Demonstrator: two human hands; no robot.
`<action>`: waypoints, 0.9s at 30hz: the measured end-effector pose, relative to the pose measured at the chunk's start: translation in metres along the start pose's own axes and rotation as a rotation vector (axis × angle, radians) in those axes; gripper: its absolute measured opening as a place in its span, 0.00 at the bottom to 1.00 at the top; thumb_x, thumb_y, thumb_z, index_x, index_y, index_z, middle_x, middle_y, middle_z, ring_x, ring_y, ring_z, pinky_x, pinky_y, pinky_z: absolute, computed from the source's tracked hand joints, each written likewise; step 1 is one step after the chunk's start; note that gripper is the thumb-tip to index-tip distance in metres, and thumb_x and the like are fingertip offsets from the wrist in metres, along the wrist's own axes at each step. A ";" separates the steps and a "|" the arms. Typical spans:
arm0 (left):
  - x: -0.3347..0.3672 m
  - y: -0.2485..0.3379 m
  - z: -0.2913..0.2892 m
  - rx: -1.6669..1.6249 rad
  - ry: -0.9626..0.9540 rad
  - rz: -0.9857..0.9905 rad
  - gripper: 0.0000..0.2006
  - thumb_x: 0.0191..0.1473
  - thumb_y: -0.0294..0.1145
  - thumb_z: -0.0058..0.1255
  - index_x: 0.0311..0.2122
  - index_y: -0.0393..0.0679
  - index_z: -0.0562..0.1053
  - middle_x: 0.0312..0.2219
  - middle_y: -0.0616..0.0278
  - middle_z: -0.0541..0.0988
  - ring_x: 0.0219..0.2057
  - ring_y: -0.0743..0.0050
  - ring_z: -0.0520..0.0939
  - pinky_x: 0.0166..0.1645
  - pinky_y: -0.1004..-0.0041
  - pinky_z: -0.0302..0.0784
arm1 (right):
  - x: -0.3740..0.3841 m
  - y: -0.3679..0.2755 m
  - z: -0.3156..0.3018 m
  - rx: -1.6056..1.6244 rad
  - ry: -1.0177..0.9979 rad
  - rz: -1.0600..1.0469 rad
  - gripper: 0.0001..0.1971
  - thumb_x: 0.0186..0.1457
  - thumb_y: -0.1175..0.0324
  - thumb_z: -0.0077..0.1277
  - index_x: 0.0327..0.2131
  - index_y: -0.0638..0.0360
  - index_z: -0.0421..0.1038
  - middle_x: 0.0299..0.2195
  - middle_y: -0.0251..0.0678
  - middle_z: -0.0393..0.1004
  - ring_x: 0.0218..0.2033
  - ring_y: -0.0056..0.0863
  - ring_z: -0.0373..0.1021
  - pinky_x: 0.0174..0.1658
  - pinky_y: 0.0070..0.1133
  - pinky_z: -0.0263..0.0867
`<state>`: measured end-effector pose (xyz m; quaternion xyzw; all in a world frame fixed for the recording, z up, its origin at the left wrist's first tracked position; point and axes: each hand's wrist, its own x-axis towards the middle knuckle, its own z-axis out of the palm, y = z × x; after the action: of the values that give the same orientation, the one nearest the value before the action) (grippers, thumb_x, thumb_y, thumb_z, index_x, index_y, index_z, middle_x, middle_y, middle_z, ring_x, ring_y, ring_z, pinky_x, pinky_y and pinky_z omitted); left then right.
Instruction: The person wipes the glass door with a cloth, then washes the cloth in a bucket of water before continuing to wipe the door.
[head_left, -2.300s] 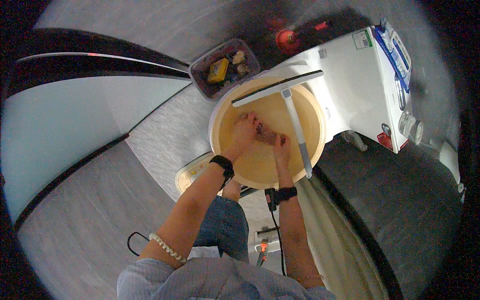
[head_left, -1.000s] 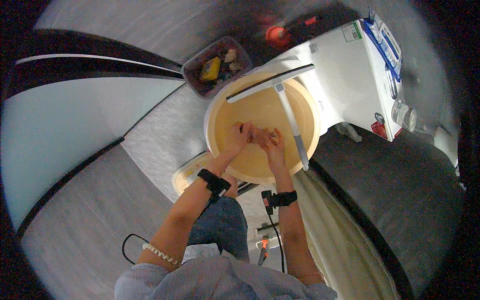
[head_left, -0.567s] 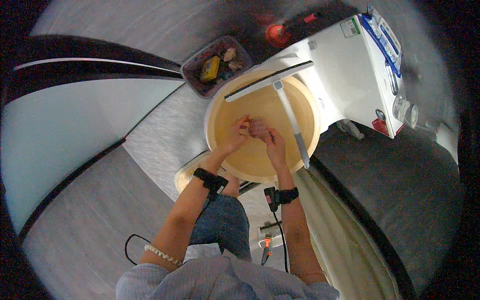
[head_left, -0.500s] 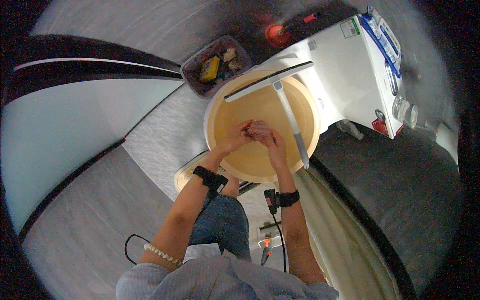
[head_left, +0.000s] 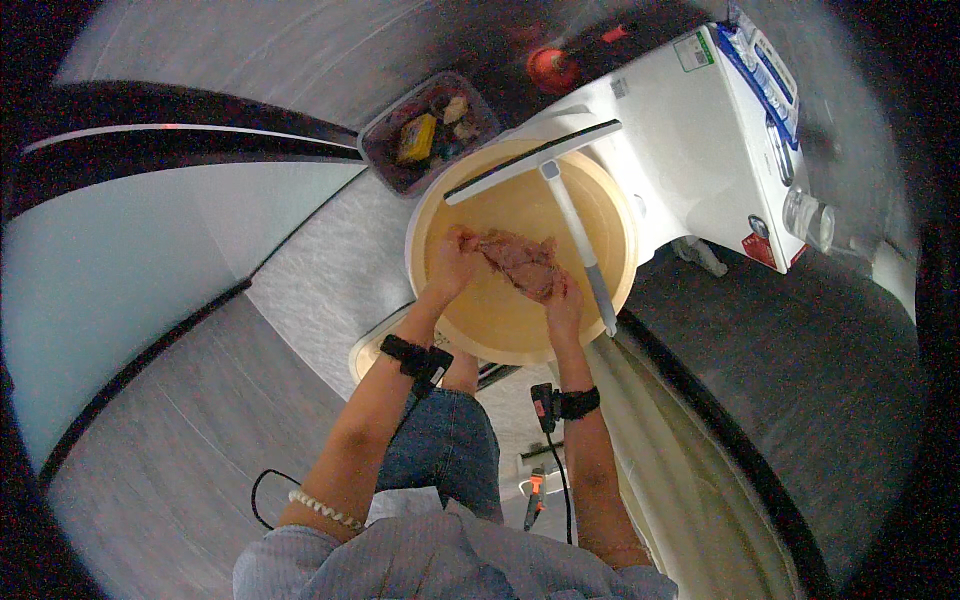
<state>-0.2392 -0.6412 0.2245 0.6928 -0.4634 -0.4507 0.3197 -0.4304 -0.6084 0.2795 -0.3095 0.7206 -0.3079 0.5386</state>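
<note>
A crumpled pinkish-brown cloth (head_left: 518, 264) stretches between my two hands, over the round cream-yellow basin (head_left: 423, 235). My left hand (head_left: 454, 262) pinches its left end. The right end is gripped by my right hand (head_left: 564, 306), closer to me. Across the basin's rim lies a squeegee with a wide blade (head_left: 535, 162) at the far side and a white and grey handle (head_left: 577, 222) running toward me, just right of my right hand.
Behind the basin, to the left, stands a clear plastic bin (head_left: 386, 168) holding a yellow packet (head_left: 417, 138). A red plunger (head_left: 552, 70) is beyond it. At right are a white box-shaped unit (head_left: 680, 140) and a glass jar (head_left: 808, 222). A frosted panel (head_left: 130, 280) is at left.
My hands were together over the bunched cloth. They have moved apart, left hand leftward and right hand slightly toward me, and the cloth is now spread between them.
</note>
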 end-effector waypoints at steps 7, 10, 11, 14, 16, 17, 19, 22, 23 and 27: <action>0.013 0.020 0.017 0.258 0.084 -0.147 0.11 0.52 0.27 0.39 0.42 0.42 0.65 0.38 0.47 0.71 0.36 0.50 0.75 0.38 0.62 0.72 | 0.043 0.080 -0.004 -0.594 0.323 -0.141 0.15 0.53 0.69 0.41 0.43 0.66 0.62 0.39 0.50 0.70 0.36 0.43 0.69 0.42 0.30 0.64; 0.004 0.034 0.028 0.308 -0.024 -0.050 0.14 0.52 0.28 0.41 0.45 0.45 0.64 0.45 0.43 0.66 0.40 0.45 0.73 0.39 0.58 0.72 | 0.071 0.101 0.010 -0.443 0.169 -0.215 0.15 0.50 0.73 0.42 0.44 0.64 0.62 0.37 0.48 0.70 0.37 0.40 0.69 0.41 0.29 0.64; 0.002 0.038 0.028 0.265 -0.086 -0.091 0.15 0.51 0.29 0.41 0.46 0.45 0.64 0.45 0.42 0.66 0.40 0.44 0.73 0.40 0.57 0.72 | 0.073 0.106 0.019 -0.360 0.071 -0.248 0.16 0.50 0.75 0.42 0.44 0.64 0.62 0.37 0.48 0.70 0.37 0.39 0.69 0.40 0.29 0.65; 0.005 0.025 0.027 0.170 -0.155 -0.309 0.16 0.49 0.30 0.44 0.46 0.45 0.66 0.44 0.41 0.68 0.41 0.45 0.73 0.41 0.57 0.72 | 0.049 0.056 0.047 -0.219 -0.139 -0.283 0.14 0.49 0.75 0.46 0.42 0.63 0.63 0.35 0.42 0.70 0.35 0.34 0.69 0.38 0.26 0.66; 0.009 -0.009 0.039 0.189 -0.147 -0.437 0.15 0.49 0.31 0.45 0.43 0.43 0.67 0.41 0.40 0.69 0.42 0.47 0.74 0.42 0.58 0.72 | 0.045 0.040 0.053 -0.089 -0.138 -0.098 0.13 0.50 0.71 0.46 0.40 0.62 0.64 0.35 0.39 0.70 0.34 0.31 0.68 0.37 0.25 0.66; 0.011 -0.007 0.043 0.221 -0.154 -0.486 0.14 0.48 0.32 0.46 0.42 0.42 0.68 0.40 0.40 0.70 0.42 0.48 0.74 0.43 0.58 0.72 | 0.049 0.037 0.050 -0.014 -0.090 0.046 0.12 0.51 0.68 0.46 0.39 0.61 0.65 0.34 0.37 0.70 0.33 0.30 0.68 0.37 0.24 0.66; 0.006 -0.003 0.050 0.096 -0.196 -0.356 0.13 0.49 0.33 0.46 0.40 0.40 0.68 0.37 0.42 0.72 0.39 0.48 0.74 0.41 0.58 0.72 | 0.055 0.031 0.044 0.137 0.006 0.326 0.12 0.53 0.62 0.47 0.38 0.59 0.66 0.34 0.33 0.70 0.32 0.28 0.67 0.36 0.22 0.65; -0.013 0.041 0.046 -0.090 -0.234 -0.170 0.13 0.50 0.35 0.46 0.38 0.38 0.68 0.33 0.45 0.73 0.36 0.47 0.75 0.39 0.59 0.71 | 0.036 0.010 0.036 0.532 -0.148 0.380 0.15 0.56 0.55 0.43 0.38 0.57 0.67 0.32 0.30 0.68 0.33 0.25 0.66 0.36 0.20 0.64; -0.021 0.051 0.042 -0.097 -0.261 -0.095 0.13 0.50 0.36 0.46 0.37 0.38 0.68 0.32 0.46 0.74 0.35 0.47 0.75 0.39 0.59 0.71 | 0.027 0.000 0.035 0.693 -0.247 0.332 0.16 0.57 0.54 0.41 0.39 0.56 0.67 0.31 0.29 0.68 0.33 0.24 0.65 0.37 0.20 0.64; -0.047 0.092 0.030 -0.023 -0.481 0.143 0.14 0.50 0.40 0.48 0.35 0.39 0.68 0.29 0.48 0.74 0.33 0.47 0.75 0.37 0.59 0.71 | 0.046 0.023 0.016 0.974 -0.491 0.312 0.16 0.58 0.54 0.40 0.39 0.55 0.67 0.30 0.28 0.67 0.34 0.22 0.65 0.37 0.20 0.63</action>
<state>-0.3076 -0.6324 0.3076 0.5274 -0.5687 -0.5841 0.2394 -0.4277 -0.6314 0.2306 0.0220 0.3861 -0.4405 0.8102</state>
